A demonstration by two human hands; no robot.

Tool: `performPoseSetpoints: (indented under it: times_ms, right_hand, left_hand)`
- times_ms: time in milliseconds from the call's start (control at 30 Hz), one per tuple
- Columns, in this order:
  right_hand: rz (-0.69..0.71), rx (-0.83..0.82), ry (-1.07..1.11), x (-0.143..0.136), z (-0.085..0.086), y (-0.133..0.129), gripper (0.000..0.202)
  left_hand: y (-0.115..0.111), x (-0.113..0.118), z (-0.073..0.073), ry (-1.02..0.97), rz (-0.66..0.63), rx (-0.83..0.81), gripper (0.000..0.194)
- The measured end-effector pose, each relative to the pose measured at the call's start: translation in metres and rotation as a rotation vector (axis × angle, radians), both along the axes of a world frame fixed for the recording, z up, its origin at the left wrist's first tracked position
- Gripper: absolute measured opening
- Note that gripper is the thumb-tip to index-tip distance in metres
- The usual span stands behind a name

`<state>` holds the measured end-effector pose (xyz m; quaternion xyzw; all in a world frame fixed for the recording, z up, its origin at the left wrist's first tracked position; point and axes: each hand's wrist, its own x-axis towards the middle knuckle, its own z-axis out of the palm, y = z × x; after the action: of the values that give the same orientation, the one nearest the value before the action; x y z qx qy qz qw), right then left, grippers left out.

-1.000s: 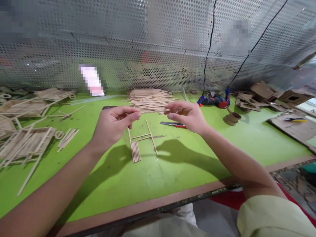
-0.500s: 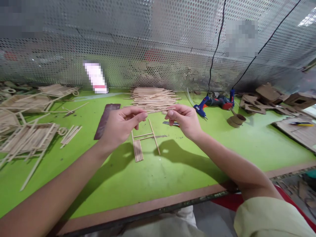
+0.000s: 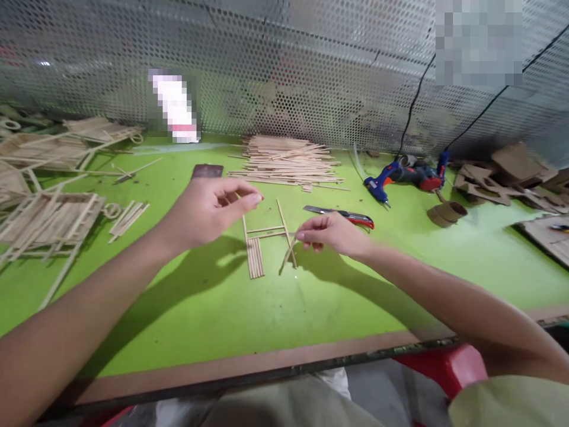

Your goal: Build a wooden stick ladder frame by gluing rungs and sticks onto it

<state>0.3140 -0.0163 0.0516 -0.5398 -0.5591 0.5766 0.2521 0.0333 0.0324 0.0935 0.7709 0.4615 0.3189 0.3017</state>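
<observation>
My right hand [image 3: 326, 232] pinches a short thin wooden stick [image 3: 287, 256] that slants down over the right side of a small stick frame [image 3: 265, 230] lying on the green table. Several short sticks [image 3: 255, 258] lie side by side within the frame's lower left part. Above and left of the frame hovers my left hand [image 3: 213, 210], its fingertips pressed together; whether something small is between them is hidden. A utility knife [image 3: 355, 217] with a red and black handle lies just behind my right hand.
A pile of sticks [image 3: 288, 159] lies at the back by the mesh wall. Stick models [image 3: 57, 216] and a small stick bundle [image 3: 128, 219] are on the left. A dark brown block [image 3: 207, 171] is behind my left hand. A blue glue gun [image 3: 377, 182] and cardboard pieces [image 3: 484, 187] are at right.
My hands were level over the frame, with a stick between them. My right hand has lowered toward the frame's right side with the stick, uncovering the knife. The view has shifted.
</observation>
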Motion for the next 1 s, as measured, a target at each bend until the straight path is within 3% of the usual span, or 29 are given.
performPoseSetpoints:
  times_ms: [100, 233, 333, 500, 1000]
  right_hand:
    - [0.065, -0.171, -0.049, -0.019, -0.007, 0.003, 0.01]
    - [0.099, -0.352, -0.065, -0.043, -0.012, 0.014, 0.015]
    - [0.101, -0.396, -0.088, -0.052, -0.013, 0.02, 0.02]
    - [0.07, -0.401, -0.137, -0.058, -0.012, 0.025, 0.023]
    - [0.067, -0.371, -0.339, -0.079, 0.006, 0.03, 0.041]
  left_hand:
    - [-0.006, -0.008, -0.028, 0.225, -0.148, -0.002, 0.051]
    - [-0.02, -0.016, -0.067, 0.421, -0.224, 0.055, 0.091]
    - [-0.031, -0.018, -0.082, 0.468, -0.285, 0.031, 0.11]
    - [-0.039, -0.015, -0.086, 0.469, -0.376, -0.024, 0.114]
    - [-0.042, -0.009, -0.095, 0.429, -0.361, 0.052, 0.09]
